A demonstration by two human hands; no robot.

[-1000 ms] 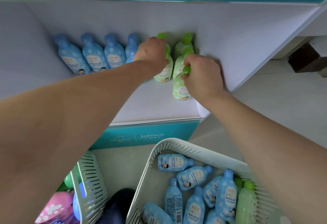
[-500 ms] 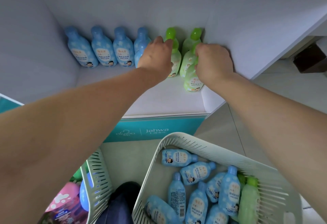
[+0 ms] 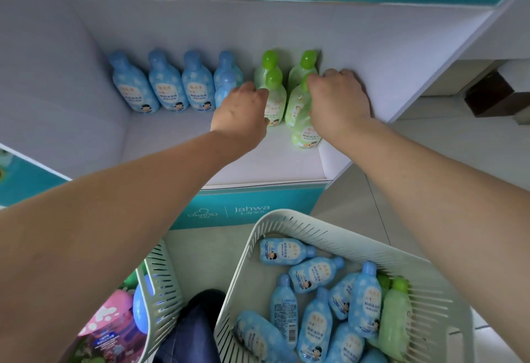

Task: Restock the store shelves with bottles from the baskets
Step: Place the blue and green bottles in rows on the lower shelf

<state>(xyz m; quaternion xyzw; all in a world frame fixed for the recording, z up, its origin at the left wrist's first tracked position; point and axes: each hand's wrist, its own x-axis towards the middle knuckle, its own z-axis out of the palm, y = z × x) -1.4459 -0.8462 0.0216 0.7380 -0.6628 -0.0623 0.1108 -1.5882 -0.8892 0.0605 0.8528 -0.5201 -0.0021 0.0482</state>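
1 head view looks steeply down, seemingly close above shelf [image 3: 177, 144], basket [image 3: 289, 215].

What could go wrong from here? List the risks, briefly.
1. The right hand grips the front green bottle, which stands tight against the other green bottles behind it. A push might topple them like dominoes.
2. The left hand sits between those bottles and the front blue bottle. Pulling it out carelessly could knock either over.
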